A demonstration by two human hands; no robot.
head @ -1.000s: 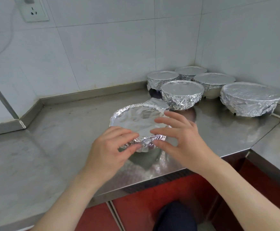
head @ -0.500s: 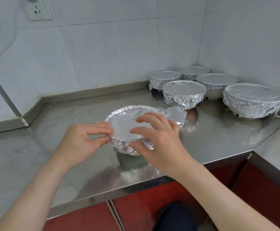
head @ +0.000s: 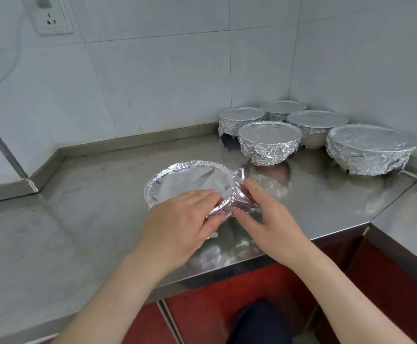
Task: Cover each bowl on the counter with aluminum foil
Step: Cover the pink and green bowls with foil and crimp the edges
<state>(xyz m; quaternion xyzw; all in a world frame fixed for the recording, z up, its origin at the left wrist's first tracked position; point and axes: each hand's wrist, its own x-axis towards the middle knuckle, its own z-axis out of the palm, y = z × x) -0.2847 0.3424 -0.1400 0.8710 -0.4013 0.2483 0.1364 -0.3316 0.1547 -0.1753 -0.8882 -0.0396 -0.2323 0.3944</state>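
Evidently near the end. Counts six bowls in all. Finds five wrapped bowls point(head: 269, 142) clustered in the back right corner of the counter point(head: 91, 194), with foil drawn down their sides. Places the sixth bowl point(head: 153, 194) near the front edge, under a foil sheet point(head: 192, 180) crimped along the far rim, loose at the right. Records left hand point(head: 180, 227) with fingers curled over the near rim, gripping the sheet. Records right hand point(head: 269, 219) apparently pinching its crumpled edge, thumb side partly hidden. Judges only this last crimping outstanding.

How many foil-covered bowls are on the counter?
6. One foil-covered bowl in front, gripped by the left hand and right hand; five bowls clustered in the back right corner. Another could hide behind them.
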